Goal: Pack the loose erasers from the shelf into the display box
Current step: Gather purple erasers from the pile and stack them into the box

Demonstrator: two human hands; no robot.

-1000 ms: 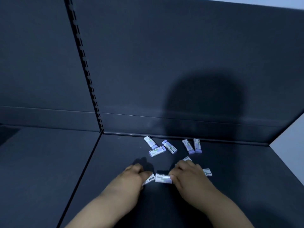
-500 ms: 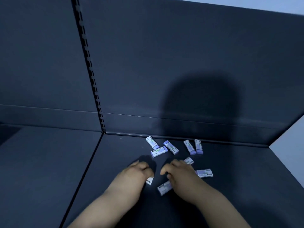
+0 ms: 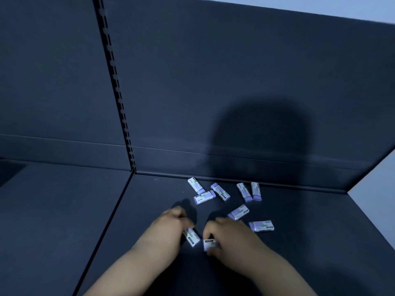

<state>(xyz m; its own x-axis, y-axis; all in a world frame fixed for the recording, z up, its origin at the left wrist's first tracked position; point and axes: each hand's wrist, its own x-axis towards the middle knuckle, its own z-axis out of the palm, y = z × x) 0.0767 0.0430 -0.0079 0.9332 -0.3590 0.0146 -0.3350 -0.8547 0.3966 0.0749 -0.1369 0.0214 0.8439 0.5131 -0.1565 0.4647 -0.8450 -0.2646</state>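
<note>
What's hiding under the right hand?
One eraser pokes out beneath the right hand, pinched in its curled fingers. The hand covers the eraser's other end, so anything else underneath is hidden.

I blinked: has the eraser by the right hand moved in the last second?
Yes. The eraser in the right hand has come toward the person, away from the shelf's back wall.

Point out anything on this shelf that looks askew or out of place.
Seven loose erasers lie scattered at all angles on the shelf, none lined up. The left hand and right hand each grip one more eraser. No display box is in view.
</note>
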